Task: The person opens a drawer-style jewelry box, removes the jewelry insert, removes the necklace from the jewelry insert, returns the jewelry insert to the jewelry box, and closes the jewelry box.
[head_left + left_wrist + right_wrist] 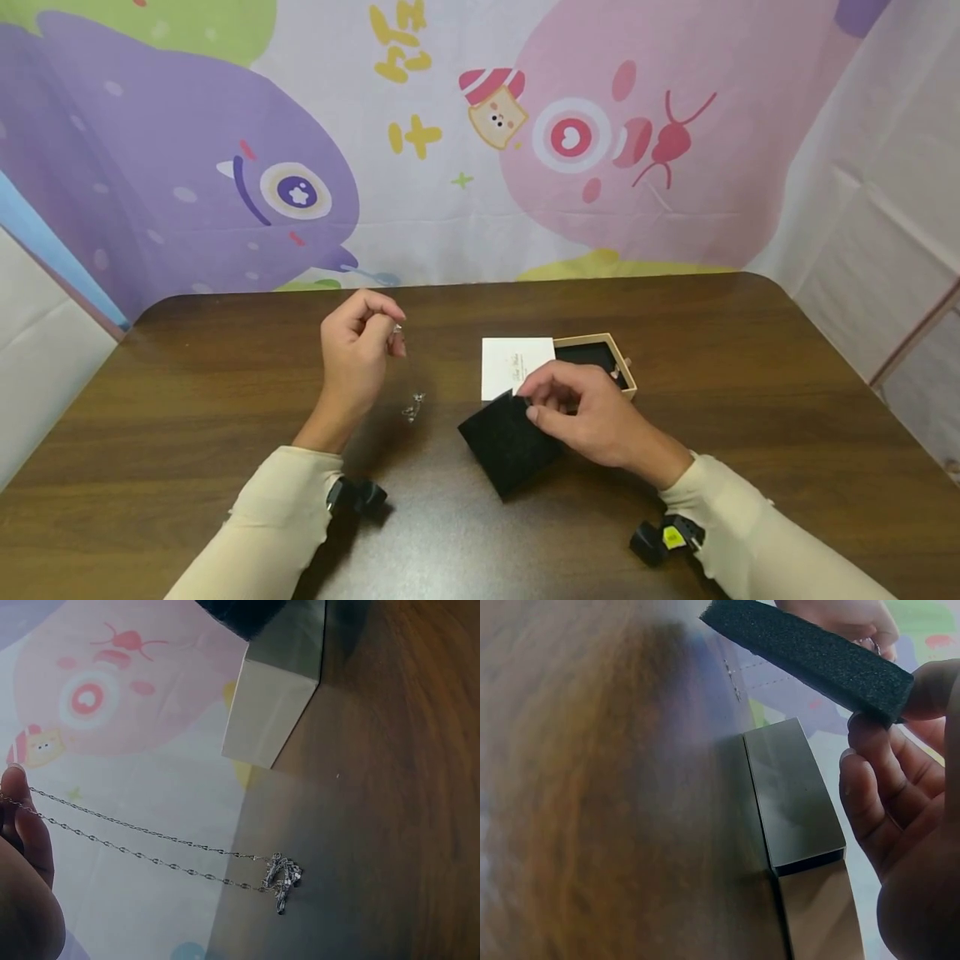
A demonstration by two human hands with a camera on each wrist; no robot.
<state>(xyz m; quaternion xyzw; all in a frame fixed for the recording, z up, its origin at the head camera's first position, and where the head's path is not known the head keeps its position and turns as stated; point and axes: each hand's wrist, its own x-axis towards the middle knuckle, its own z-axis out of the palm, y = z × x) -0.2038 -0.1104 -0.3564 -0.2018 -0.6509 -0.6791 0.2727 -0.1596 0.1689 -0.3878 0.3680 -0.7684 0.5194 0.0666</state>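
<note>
Between thumb and fingertips, my left hand [352,346] pinches a thin silver chain necklace [154,861]. Its two strands hang down, and an openwork pendant [281,881] dangles at the bottom above the table. My right hand [600,412] holds a square black foam pad [506,450] by one corner, thumb on one face and fingers on the other. Tilted, the pad stands in front of a small box. In the right wrist view the pad's thick edge [817,661] shows, with part of the left hand [844,619] behind it.
Behind the pad lies the box, its white printed cover [506,360] partly slid off a gold-edged tray [632,387] with a black inside. Brown wood forms the tabletop [187,433]. A cartoon-printed cloth [427,225] hangs along the far edge.
</note>
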